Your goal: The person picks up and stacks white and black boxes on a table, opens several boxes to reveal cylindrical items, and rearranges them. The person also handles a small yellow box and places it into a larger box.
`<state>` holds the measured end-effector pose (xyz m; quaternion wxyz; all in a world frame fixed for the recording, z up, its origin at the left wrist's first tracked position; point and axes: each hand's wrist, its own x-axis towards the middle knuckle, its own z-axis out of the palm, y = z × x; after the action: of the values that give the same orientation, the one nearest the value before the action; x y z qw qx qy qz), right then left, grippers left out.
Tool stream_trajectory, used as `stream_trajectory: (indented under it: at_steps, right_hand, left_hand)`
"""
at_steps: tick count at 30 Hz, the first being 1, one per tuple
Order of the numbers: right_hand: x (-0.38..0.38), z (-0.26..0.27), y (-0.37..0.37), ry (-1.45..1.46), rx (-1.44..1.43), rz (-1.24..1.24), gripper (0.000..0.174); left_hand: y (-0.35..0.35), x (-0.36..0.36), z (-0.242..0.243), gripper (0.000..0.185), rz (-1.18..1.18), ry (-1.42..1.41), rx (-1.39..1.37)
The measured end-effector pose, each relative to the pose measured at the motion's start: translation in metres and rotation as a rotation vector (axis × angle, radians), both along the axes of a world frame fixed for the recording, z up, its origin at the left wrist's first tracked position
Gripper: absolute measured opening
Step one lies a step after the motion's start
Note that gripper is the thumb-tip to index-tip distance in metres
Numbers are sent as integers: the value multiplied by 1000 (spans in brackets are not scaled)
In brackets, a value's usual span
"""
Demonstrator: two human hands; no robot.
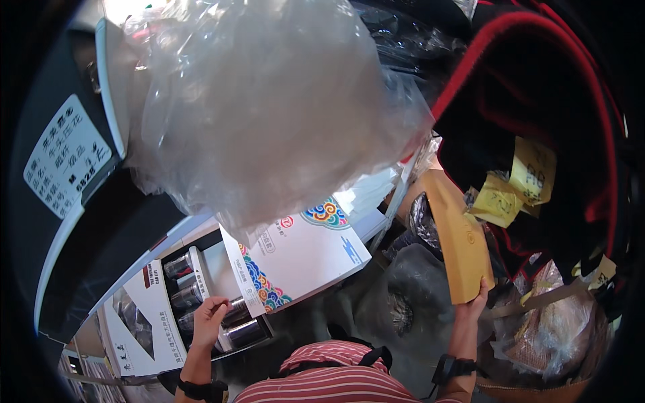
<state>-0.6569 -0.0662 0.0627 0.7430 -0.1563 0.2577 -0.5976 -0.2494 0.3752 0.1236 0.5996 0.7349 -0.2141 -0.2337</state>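
My right hand (472, 301) grips the lower end of a flat orange-yellow panel (461, 242), likely card or a padded mailer, which stands nearly upright on the right. On the left, my left hand (210, 317) is raised with its fingers curled together, in front of a black tray of dark, shiny wrapped rolls (247, 333). Whether its fingertips pinch something small cannot be told. Just right of that hand lies a white box with a colourful cloud pattern (307, 262). A white printed carton with a cut-out window (146, 322) is at the left.
A large translucent plastic bag (272, 101) bulges close overhead. Black fabric with red edging (524, 75) hangs at the right, near yellow handwritten tags (533, 169). Clear-wrapped goods (554, 327) sit at lower right. A dark labelled package (50, 136) stands at the left.
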Motion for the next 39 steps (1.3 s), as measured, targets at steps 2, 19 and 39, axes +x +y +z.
stream_trajectory:
  at_steps: [2,19,39]
  right_hand:
    - [13,3,-27,6,-10,-22,40]
    - [186,-12,-274,-141,-150,175,39]
    - [273,66,-253,1154,-776,312,28]
  left_hand:
    - [4,-6,-6,15,39,54,-3]
    - [22,-60,2,10,317,-13,-22]
    - [57,-113,-27,20,497,-194,197]
